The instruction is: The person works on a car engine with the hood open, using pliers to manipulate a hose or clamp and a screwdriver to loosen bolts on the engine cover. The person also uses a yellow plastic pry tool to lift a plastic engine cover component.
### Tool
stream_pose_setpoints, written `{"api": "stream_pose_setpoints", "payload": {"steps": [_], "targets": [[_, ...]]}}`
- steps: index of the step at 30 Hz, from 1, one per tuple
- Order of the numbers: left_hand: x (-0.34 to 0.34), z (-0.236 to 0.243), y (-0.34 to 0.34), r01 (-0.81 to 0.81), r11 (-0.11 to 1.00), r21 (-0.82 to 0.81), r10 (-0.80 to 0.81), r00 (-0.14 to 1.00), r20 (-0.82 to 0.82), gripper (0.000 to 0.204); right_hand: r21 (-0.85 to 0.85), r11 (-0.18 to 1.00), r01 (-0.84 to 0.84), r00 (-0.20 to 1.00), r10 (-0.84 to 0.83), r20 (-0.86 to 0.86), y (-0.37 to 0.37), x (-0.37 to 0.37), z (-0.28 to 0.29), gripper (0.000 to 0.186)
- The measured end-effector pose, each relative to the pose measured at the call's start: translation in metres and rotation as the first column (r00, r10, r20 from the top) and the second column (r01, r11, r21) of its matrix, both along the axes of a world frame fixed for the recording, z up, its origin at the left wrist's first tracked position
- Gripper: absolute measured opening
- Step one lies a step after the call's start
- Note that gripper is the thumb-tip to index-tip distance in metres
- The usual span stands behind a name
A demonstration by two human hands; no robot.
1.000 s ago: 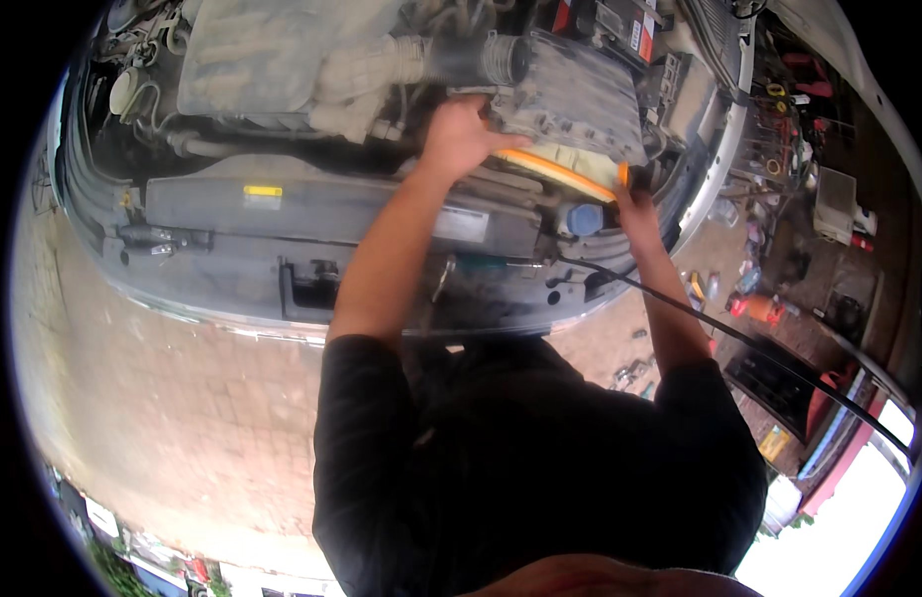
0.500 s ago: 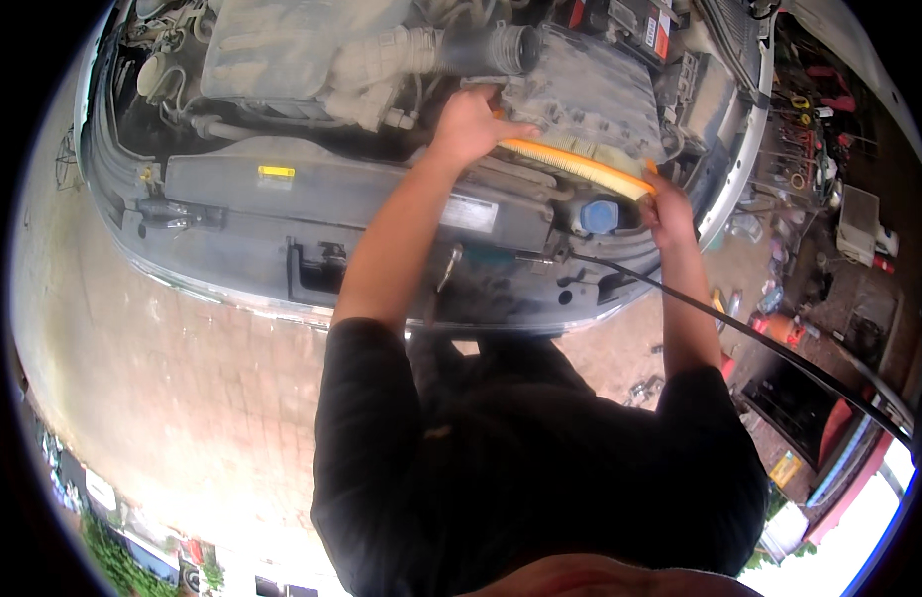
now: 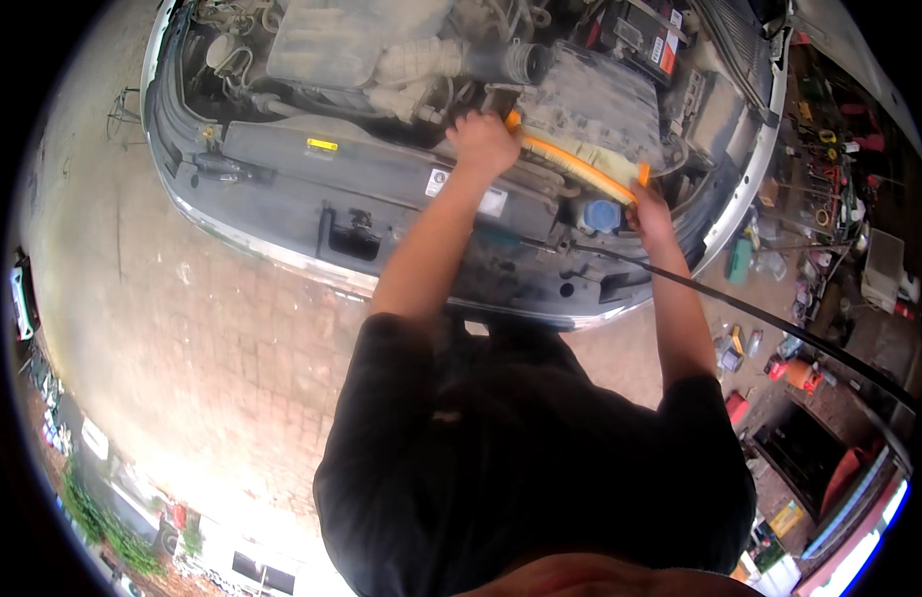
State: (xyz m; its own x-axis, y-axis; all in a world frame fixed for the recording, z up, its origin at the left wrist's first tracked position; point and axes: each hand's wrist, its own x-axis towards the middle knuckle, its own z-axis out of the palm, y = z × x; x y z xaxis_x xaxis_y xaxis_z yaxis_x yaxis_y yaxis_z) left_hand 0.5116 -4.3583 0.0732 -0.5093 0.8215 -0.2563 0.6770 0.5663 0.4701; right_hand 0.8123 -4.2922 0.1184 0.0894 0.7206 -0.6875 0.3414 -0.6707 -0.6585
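An air filter [image 3: 580, 165] with an orange rim and pale pleats lies slantwise along the front of a dusty dark air filter box [image 3: 595, 104]. My left hand [image 3: 486, 144] is closed at the filter's left end, its back towards me; the thumb's grip is partly hidden. At the filter's right end my right hand [image 3: 651, 215] pinches the orange rim near the corner. Part of the filter's far side is tucked at the box's edge, out of sight. Just below the filter sits a blue cap [image 3: 600, 215].
A ribbed intake hose [image 3: 506, 62] ends openly beside the box. Behind stands a battery [image 3: 635, 35]. A black prop rod [image 3: 739, 297] slants across my right forearm. The car's front panel [image 3: 311, 189] lies nearest me; tools and parts [image 3: 829, 189] litter the floor at right.
My view has shifted, so the car appears further right. My left hand has turned and its fingers have curled at the filter's end. The right hand stays on the other end.
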Motion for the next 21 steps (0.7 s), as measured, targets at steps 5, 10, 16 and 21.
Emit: {"api": "stream_pose_setpoints", "payload": {"steps": [5, 10, 16, 21], "targets": [[0.019, 0.015, 0.005, -0.040, 0.993, -0.111, 0.042, 0.999, 0.016, 0.049, -0.013, 0.999, -0.040, 0.995, 0.038, -0.094, 0.005, 0.009, -0.020, 0.048], [0.021, 0.016, 0.017, -0.148, 0.979, -0.139, 0.162, 0.982, 0.094, 0.046, 0.063, 0.998, 0.007, 0.979, 0.006, -0.205, 0.006, -0.002, -0.020, 0.034], [0.032, 0.030, 0.005, -0.197, 0.978, -0.063, 0.207, 0.925, 0.319, 0.049, -0.071, 0.992, 0.108, 0.924, -0.127, -0.360, 0.014, 0.011, -0.014, 0.026], [0.054, 0.069, -0.034, -0.155, 0.985, -0.076, 0.172, 0.840, 0.515, 0.056, -0.179, 0.980, -0.085, 0.946, 0.023, -0.324, 0.027, 0.056, -0.012, 0.027]]}}
